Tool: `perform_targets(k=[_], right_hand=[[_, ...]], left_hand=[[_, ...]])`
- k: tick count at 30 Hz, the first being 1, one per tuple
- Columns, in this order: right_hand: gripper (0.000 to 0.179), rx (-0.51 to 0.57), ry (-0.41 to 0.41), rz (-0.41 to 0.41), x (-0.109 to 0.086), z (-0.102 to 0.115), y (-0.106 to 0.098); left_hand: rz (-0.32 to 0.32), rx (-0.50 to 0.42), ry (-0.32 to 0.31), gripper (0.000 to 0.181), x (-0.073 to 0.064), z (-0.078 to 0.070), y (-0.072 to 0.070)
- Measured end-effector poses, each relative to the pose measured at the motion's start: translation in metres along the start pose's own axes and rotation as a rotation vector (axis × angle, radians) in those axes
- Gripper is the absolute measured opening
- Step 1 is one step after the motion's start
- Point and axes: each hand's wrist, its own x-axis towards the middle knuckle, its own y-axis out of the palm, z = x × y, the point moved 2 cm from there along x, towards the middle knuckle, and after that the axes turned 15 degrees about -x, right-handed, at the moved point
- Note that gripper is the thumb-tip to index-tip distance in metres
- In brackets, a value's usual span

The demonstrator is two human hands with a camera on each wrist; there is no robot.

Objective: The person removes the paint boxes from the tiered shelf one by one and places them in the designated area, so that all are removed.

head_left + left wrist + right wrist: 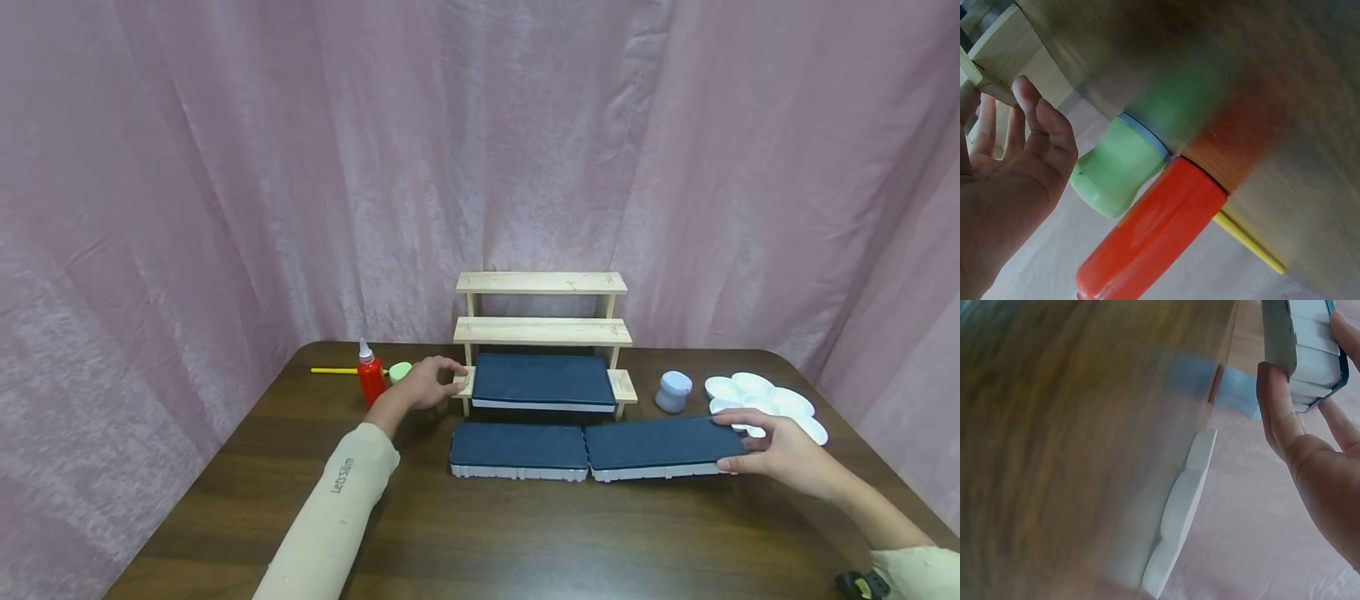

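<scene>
My left hand [433, 382] holds the left end of the lowest step of a three-tier wooden stand [542, 332]; in the left wrist view its fingers [1047, 119] bend about the pale wood. A wide case with a dark blue lid [543, 379] lies on that step. In front of the stand are two long white cases with dark blue lids, a left one [519, 446] and a right one [663, 443], end to end. My right hand [787, 454] grips the right case by its outer end, thumb at the near side; the right wrist view shows this end raised off the table.
Left of the stand are a red bottle [371, 379] with a white nozzle, a green jar [1113, 165] and a yellow stick [333, 371]. A bluish jar [672, 392] and a white flower-shaped palette [787, 402] sit on the right. A pink curtain [555, 150] hangs behind the table.
</scene>
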Motion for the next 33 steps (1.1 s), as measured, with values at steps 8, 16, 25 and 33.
perform_targets(k=[8,16,25,33], right_hand=[[0.063,-0.081,0.015,0.067,0.004,-0.007,-0.001],[0.062,-0.072,-0.028,0.105,0.005,-0.014,0.003],[0.065,-0.087,0.003,0.177,0.011,-0.013,0.004],[0.068,-0.119,0.048,0.204,0.012,-0.009,0.004]], left_hand=[[-0.008,0.007,-0.018,0.033,0.001,-0.001,0.0],[-0.001,0.004,-0.005,0.032,0.0,0.001,0.0],[0.001,-0.006,-0.02,0.033,0.0,0.0,0.0],[0.003,-0.001,-0.013,0.032,0.001,-0.001,-0.001]])
